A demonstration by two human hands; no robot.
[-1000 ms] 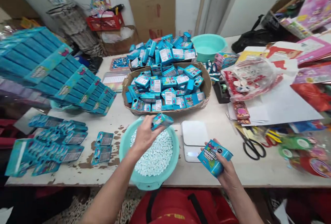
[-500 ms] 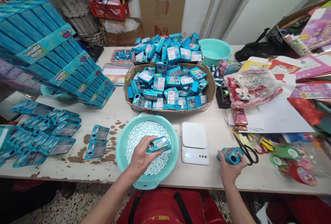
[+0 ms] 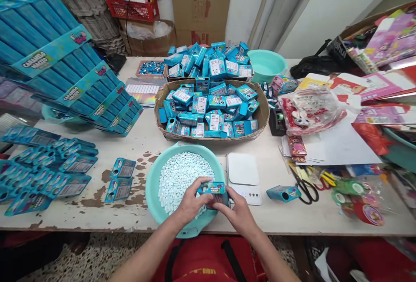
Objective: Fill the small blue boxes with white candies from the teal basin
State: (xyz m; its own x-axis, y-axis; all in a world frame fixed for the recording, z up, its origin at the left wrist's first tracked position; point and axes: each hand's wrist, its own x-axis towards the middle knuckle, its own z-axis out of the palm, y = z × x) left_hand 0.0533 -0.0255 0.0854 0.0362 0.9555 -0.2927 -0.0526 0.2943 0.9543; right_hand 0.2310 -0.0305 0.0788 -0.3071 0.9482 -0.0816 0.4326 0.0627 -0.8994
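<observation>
Over the right side of a turquoise basin point(image 3: 152, 186) holding many small pale candies point(image 3: 182, 171), both hands are at a small blue candy box point(image 3: 212, 188). My left hand point(image 3: 192, 200) closes round its left end, thumb in front. The fingers and thumb of my right hand point(image 3: 239, 213) grip the opposite end. Just beyond the right hand is a white digital scale point(image 3: 243, 169), partly covered by that hand. Another blue box point(image 3: 283, 193) with a dark round hole in its end lies on the table to the right.
A cut-down carton point(image 3: 264, 121) full of blue boxes stands behind the basin. Two small boxes point(image 3: 119, 178) lie at left, near several more. Tall stacked display packs point(image 3: 74, 69) lean at far left. Black scissors point(image 3: 305, 188) and tape rolls lie at right.
My right hand has let go of the box on the right and moved left to the box in my left hand. That box has shifted slightly right and down.
</observation>
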